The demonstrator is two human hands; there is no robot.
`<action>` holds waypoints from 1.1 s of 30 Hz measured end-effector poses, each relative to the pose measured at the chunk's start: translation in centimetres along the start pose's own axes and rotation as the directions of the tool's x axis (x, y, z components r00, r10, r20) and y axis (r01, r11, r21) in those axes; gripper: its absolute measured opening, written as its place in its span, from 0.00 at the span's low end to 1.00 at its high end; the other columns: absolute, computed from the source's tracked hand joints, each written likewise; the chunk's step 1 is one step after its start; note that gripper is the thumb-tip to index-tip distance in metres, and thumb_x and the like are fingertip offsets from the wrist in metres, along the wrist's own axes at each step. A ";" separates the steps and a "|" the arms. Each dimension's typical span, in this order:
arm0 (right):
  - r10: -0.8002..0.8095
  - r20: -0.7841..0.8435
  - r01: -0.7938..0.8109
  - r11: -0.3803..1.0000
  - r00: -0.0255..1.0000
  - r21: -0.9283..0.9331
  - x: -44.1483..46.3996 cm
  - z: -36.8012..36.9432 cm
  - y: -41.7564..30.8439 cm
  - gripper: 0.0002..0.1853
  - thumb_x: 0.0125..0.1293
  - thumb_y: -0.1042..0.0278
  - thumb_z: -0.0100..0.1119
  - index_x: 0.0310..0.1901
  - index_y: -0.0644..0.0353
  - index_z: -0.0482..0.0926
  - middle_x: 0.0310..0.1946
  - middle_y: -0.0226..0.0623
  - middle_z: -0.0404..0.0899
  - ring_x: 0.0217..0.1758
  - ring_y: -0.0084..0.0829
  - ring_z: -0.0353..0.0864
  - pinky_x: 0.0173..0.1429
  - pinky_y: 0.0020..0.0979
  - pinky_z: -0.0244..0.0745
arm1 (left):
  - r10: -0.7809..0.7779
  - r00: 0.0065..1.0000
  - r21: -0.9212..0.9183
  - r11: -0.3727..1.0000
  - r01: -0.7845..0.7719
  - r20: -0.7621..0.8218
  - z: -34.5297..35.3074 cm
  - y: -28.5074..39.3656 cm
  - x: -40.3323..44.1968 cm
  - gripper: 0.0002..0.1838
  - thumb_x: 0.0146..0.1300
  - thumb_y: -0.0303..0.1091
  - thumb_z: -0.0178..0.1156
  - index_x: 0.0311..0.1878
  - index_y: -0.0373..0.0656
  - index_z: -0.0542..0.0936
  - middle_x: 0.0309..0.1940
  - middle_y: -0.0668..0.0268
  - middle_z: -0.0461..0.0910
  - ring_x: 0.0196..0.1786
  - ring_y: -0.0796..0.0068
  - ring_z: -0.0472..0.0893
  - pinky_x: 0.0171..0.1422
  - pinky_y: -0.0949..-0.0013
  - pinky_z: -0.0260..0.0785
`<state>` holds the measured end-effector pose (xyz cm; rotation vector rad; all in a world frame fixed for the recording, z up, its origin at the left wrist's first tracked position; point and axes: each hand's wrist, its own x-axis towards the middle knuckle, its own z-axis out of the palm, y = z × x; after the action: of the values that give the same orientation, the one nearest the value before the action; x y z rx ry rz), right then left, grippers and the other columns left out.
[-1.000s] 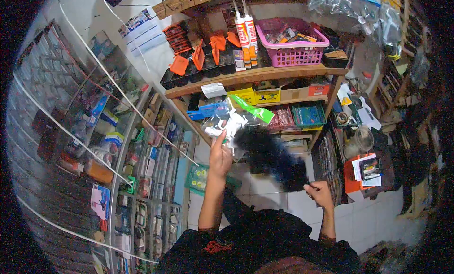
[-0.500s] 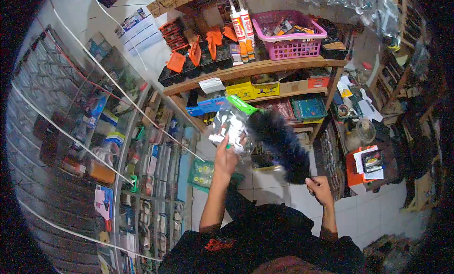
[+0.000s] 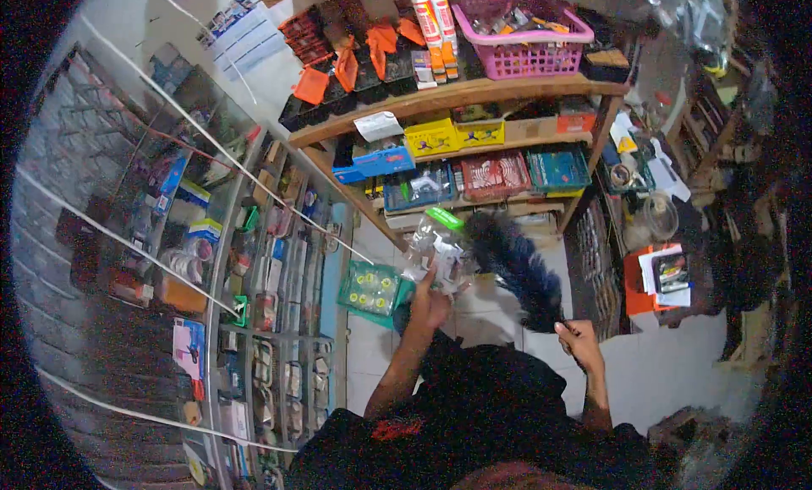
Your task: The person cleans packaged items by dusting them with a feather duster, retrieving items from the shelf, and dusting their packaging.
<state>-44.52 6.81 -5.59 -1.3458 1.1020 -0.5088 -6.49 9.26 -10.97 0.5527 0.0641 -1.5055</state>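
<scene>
My left hand (image 3: 433, 304) is closed on a clear plastic packet (image 3: 438, 251) with a green top and small white pieces inside. In my right hand (image 3: 579, 341) is the handle of a dark feather duster (image 3: 520, 266), its bushy end pointing up and left. The duster's tip is close to the packet's right side; whether they touch I cannot tell. Behind them, a shelf holds a blue basket (image 3: 420, 186), a red basket (image 3: 495, 175) and a teal basket (image 3: 558, 167).
A wooden shelf (image 3: 474, 94) carries a pink basket (image 3: 529, 60), sealant tubes (image 3: 436, 25) and black bins with orange parts. Glass display cases (image 3: 279, 321) line the left. A green packet (image 3: 370, 289) lies near the case. An orange box (image 3: 640, 280) stands at right.
The packet in my left hand has moved down and to the right. The duster has come down slightly, and the view has shifted, with the shelf baskets now uncovered.
</scene>
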 end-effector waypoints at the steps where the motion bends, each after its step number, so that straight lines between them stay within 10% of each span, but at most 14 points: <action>1: 0.007 0.041 -0.006 1.000 0.999 -0.008 0.0 0.1 -0.2 0.21 0.66 0.61 0.58 0.16 0.59 0.70 0.11 0.22 0.63 0.13 0.13 0.59 0.18 0.22 0.53 | 0.052 0.999 0.050 0.997 -0.051 -0.016 0.2 -0.1 -0.4 0.22 0.67 0.44 0.52 0.57 0.39 0.71 0.50 0.60 0.77 0.46 0.62 0.79 0.49 0.64 0.76; 3: -0.091 0.045 0.095 0.993 0.995 -0.071 0.5 0.6 -0.4 0.22 0.66 0.61 0.58 0.16 0.59 0.70 0.11 0.22 0.64 0.13 0.13 0.59 0.18 0.22 0.53 | 0.267 0.962 0.514 0.817 -0.260 0.063 5.2 -0.1 -4.1 0.21 0.65 0.45 0.54 0.55 0.41 0.72 0.48 0.60 0.78 0.47 0.61 0.79 0.50 0.60 0.75; 4: -0.142 0.050 0.146 0.984 0.989 -0.104 0.6 0.9 -0.1 0.22 0.66 0.61 0.58 0.15 0.59 0.70 0.11 0.22 0.64 0.13 0.13 0.59 0.18 0.22 0.54 | 0.419 0.895 0.813 0.462 -0.354 0.151 9.9 -0.2 -7.4 0.20 0.64 0.44 0.55 0.55 0.43 0.73 0.48 0.61 0.78 0.48 0.61 0.79 0.51 0.57 0.74; 7: -0.070 0.057 0.072 0.997 0.996 -0.036 1.0 2.2 0.7 0.22 0.66 0.61 0.57 0.15 0.59 0.69 0.10 0.23 0.65 0.13 0.13 0.61 0.18 0.22 0.54 | 0.191 0.981 0.251 0.952 -0.175 -0.038 1.9 1.7 -3.8 0.24 0.66 0.33 0.52 0.66 0.49 0.64 0.59 0.63 0.71 0.58 0.60 0.72 0.62 0.53 0.65; 13: -0.053 -0.004 0.053 0.992 0.999 0.111 2.6 3.7 -1.4 0.22 0.67 0.61 0.58 0.15 0.58 0.67 0.10 0.22 0.63 0.14 0.13 0.60 0.18 0.22 0.53 | 0.495 0.863 0.662 0.614 -0.429 0.101 7.5 2.2 -8.1 0.25 0.64 0.39 0.54 0.62 0.39 0.67 0.52 0.56 0.75 0.51 0.63 0.76 0.59 0.62 0.67; 17: -0.173 0.169 0.167 0.985 0.970 0.048 3.4 3.8 -2.9 0.22 0.66 0.61 0.59 0.15 0.58 0.67 0.11 0.21 0.63 0.15 0.12 0.59 0.18 0.21 0.52 | 0.510 0.853 0.919 0.275 -0.283 0.110 7.2 3.1 -9.6 0.21 0.69 0.29 0.46 0.65 0.42 0.61 0.51 0.57 0.74 0.49 0.71 0.75 0.52 0.68 0.71; 22: -0.172 0.122 0.161 0.983 0.978 0.093 4.0 4.9 -2.4 0.21 0.66 0.62 0.59 0.16 0.58 0.69 0.11 0.21 0.63 0.15 0.12 0.60 0.19 0.21 0.52 | 0.426 0.905 0.325 0.854 -0.407 0.014 6.7 3.8 -7.2 0.25 0.64 0.26 0.51 0.65 0.48 0.63 0.53 0.57 0.73 0.52 0.66 0.77 0.55 0.60 0.73; 28: -0.158 0.082 0.144 0.978 0.984 0.150 3.9 6.3 -3.3 0.20 0.66 0.63 0.59 0.16 0.58 0.71 0.11 0.20 0.64 0.15 0.12 0.59 0.19 0.22 0.53 | 0.437 0.893 0.391 0.808 -0.441 0.105 9.1 3.7 -7.6 0.26 0.62 0.23 0.54 0.63 0.46 0.64 0.57 0.59 0.71 0.59 0.63 0.72 0.60 0.54 0.69; 32: -0.307 0.140 0.319 0.944 0.942 -0.080 4.6 5.7 -1.8 0.14 0.64 0.63 0.60 0.23 0.63 0.78 0.13 0.21 0.65 0.20 0.14 0.59 0.22 0.24 0.57 | 0.402 0.905 0.334 0.879 -0.341 -0.136 6.9 3.6 -7.3 0.20 0.63 0.22 0.54 0.59 0.47 0.68 0.50 0.63 0.74 0.52 0.69 0.74 0.55 0.61 0.70; 33: -0.407 0.119 0.420 0.899 0.906 -0.126 5.1 5.9 -1.5 0.14 0.64 0.64 0.60 0.24 0.64 0.78 0.13 0.21 0.64 0.21 0.14 0.60 0.22 0.24 0.57 | 0.516 0.847 0.765 0.491 -0.416 0.129 4.6 3.7 -7.7 0.19 0.64 0.22 0.53 0.58 0.47 0.68 0.50 0.63 0.74 0.52 0.69 0.74 0.55 0.62 0.70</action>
<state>-36.87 5.27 -6.72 -1.7334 0.7887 -0.6783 -4.96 14.46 -2.95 1.2527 -0.6497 -0.8794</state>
